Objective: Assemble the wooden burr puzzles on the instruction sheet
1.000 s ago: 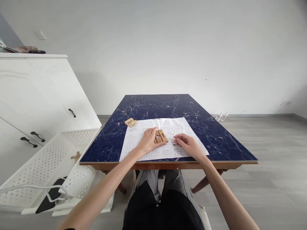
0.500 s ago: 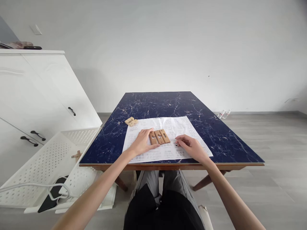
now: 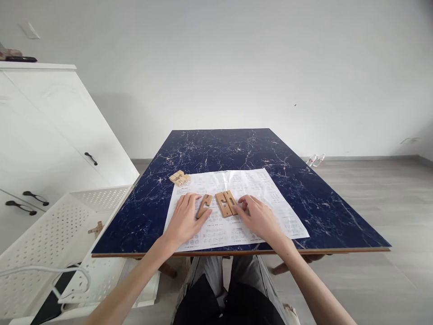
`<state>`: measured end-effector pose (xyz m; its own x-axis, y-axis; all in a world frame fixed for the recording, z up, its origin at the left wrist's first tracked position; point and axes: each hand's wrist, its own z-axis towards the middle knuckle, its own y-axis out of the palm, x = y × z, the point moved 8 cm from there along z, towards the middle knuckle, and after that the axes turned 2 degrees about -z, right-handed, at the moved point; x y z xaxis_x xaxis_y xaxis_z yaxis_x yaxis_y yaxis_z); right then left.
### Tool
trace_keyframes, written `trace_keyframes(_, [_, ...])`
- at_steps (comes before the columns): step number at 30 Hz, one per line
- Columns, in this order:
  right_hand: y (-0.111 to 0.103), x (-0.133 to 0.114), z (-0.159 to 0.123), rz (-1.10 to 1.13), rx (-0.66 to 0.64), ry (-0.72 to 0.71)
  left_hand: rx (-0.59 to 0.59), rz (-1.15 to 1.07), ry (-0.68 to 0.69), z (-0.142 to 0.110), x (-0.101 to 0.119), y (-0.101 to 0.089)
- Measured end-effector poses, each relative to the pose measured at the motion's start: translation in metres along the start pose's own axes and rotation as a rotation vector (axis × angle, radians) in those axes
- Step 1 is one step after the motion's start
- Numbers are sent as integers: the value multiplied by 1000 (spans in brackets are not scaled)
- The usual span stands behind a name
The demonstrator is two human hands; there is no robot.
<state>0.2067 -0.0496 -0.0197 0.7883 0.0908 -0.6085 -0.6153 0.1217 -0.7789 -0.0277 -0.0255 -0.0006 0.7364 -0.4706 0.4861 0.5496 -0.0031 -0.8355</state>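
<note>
Three flat wooden puzzle pieces with cut-out slots lie on a printed sheet [image 3: 277, 212]. My left hand [image 3: 182, 219] is closed around the piece marked 3 [image 3: 204, 205], with the thumb along its lower right edge. A gap to the right of it is the piece marked 1 [image 3: 221, 203], lying side by side with the piece marked 2 [image 3: 230, 201]. My right hand [image 3: 259, 216] rests at the right edge of piece 2, fingers bent and apart from the thumb. Its thumb tip seems to touch that edge; nothing is visible within the grasp.
A small light-wood block assembly [image 3: 180, 178] sits at the sheet's upper left corner on the dark blue marbled table [image 3: 223, 146]. White perforated panels [image 3: 54, 234] and a cabinet [image 3: 43, 135] stand to the left. Clear bottles [image 3: 316, 160] are on the floor at right.
My left hand has drawn piece 3 leftward, away from pieces 1 and 2. My right hand has moved left to the edge of piece 2. The camera view has shifted slightly.
</note>
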Motion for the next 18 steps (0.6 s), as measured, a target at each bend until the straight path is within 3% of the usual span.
trace_keyframes(6, [8,-12,4,-116,-7,58,20,196,-2,4,8,5])
trace_keyframes(10, [10,-18,5,-155,-26,88,-14,215,2,8,4,5])
trace_keyframes(14, [12,-21,6,-169,-69,98,-32,94,1,17,1,-1])
trace_keyframes(18, [12,-17,9,-177,-98,97,-92,-201,-71,35,8,1])
